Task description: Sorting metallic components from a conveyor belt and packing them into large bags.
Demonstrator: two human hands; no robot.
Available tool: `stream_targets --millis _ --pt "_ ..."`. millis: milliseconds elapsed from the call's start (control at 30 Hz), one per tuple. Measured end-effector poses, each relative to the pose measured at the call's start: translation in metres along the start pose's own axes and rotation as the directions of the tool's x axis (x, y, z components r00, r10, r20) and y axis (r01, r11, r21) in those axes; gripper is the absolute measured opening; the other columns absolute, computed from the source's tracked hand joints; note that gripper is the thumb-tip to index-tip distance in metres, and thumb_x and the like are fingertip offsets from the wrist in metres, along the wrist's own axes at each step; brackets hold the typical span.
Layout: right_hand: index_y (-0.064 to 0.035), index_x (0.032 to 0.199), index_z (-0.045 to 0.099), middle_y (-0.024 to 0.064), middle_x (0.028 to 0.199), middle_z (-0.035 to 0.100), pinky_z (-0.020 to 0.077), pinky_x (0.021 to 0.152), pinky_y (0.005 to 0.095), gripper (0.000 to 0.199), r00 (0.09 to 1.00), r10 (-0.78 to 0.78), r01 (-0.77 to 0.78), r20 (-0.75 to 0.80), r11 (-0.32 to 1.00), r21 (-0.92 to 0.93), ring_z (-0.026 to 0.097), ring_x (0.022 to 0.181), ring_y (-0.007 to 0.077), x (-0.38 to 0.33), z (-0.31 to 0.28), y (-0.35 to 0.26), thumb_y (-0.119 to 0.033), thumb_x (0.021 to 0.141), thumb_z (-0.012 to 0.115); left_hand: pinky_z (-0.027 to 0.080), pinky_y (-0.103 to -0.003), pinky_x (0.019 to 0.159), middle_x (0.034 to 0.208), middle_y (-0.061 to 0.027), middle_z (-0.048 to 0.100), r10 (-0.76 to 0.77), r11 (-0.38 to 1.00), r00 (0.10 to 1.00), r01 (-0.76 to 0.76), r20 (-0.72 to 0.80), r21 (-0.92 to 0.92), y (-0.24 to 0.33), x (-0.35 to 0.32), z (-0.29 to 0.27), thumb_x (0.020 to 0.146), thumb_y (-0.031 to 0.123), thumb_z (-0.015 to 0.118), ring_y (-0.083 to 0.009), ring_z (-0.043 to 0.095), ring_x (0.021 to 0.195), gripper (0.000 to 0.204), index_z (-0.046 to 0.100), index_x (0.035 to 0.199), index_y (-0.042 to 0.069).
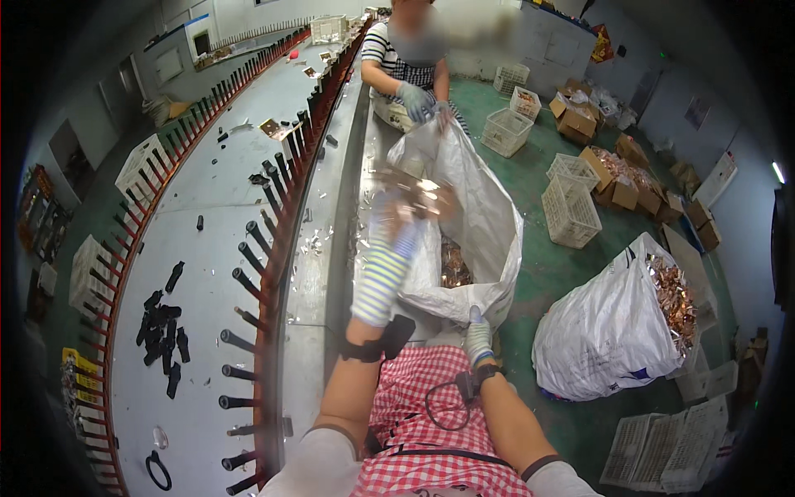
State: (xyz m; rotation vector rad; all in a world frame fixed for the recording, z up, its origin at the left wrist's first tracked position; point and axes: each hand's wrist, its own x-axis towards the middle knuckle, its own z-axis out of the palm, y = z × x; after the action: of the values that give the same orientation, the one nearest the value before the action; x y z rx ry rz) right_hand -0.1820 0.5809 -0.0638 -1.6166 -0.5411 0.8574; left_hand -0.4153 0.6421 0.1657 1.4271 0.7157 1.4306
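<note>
Beside the long grey metal surface (pixel 331 248), centre frame: large white woven plastic sack (pixel 480 224), mouth open, coppery metal scrap pieces (pixel 454 269) visible inside. Left hand (pixel 406 207), in a striped cotton glove, raised over the sack's mouth and blurred; grip apparently closed round a shiny handful of scrap, though exact closure cannot be told. Right hand (pixel 478 335), in a similar glove, at the sack's near rim, fingers clamped on the fabric edge. Sack's long axis running away from the wearer, toward a second person's gloved hands (pixel 418 101) holding the far rim. Scrap lying directly below and just right of the left hand, the nearer one. Right of the sack, a second full white sack (pixel 604 331) on the green floor (pixel 546 282).
</note>
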Motion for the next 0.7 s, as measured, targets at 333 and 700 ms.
stream_targets --millis 333,700 --pt "0.0014 0.096 0.061 0.0075 0.088 0.062 0.0428 0.067 0.0336 0.061 0.999 -0.032 0.029 -0.018 0.992 -0.123 0.051 0.072 0.0174 -0.012 -0.008 -0.029 -0.057 0.086 0.046 0.042 -0.025 0.086 0.126 -0.0075 0.046 -0.111 0.987 0.993 0.105 -0.049 -0.118 -0.088 -0.048 0.007 0.087 0.014 0.059 -0.0130 0.050 0.100 0.052 0.037 0.133 0.003" --pt "-0.0005 0.097 0.061 0.0064 0.080 0.056 0.0396 0.049 0.0340 0.060 0.999 0.030 -0.035 0.043 0.991 0.131 0.046 0.060 0.0163 0.031 -0.013 0.015 -0.057 0.085 0.046 0.031 -0.032 0.101 0.131 -0.0183 0.043 0.007 0.981 0.911 0.073 -0.412 0.178 -0.041 -0.013 -0.049 0.089 0.029 0.054 -0.0254 0.043 0.119 0.060 0.033 0.134 -0.004"
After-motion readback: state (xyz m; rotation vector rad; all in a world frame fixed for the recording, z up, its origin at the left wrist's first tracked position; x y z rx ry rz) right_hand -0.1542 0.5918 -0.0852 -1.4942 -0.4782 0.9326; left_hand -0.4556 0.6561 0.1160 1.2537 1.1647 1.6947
